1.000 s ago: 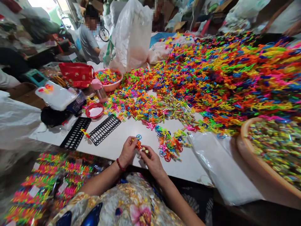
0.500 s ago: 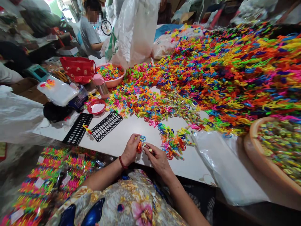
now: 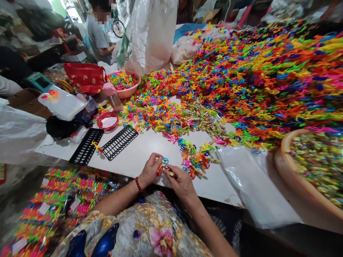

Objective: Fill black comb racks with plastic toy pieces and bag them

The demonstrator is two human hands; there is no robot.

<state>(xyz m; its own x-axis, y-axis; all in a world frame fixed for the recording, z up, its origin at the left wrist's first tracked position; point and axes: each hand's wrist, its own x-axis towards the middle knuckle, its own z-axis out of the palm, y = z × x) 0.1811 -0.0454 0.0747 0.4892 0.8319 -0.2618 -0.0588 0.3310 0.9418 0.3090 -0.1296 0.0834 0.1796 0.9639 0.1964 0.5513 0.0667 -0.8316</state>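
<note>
1. Orange plastic piece [image 3: 159, 170], small and curled, pinched in the fingertips of the left hand [image 3: 150, 170], above the near edge of the smooth white tabletop [image 3: 146, 147].
2. Blue plastic ring [image 3: 165, 160] just beyond, close to the left fingertips — joined to the orange plastic piece or separate, cannot tell.
3. Short yellowish stick with dark patches [image 3: 172, 174], clasped between thumb and fingers of the right hand [image 3: 182, 182].
4. Hands nearly together, fingertips just beside each other. Key relation, by judgement: stick immediately to the right of the orange plastic piece, long axis slanting from far left back towards the right palm, far end aimed at that piece; contact too small to make out.
5. Loose cluster of multicoloured plastic pieces [image 3: 197, 159] beyond and rightward, nearer to the right hand; pair of black plastic grids [image 3: 120, 143] leftward, nearer to the left.
</note>
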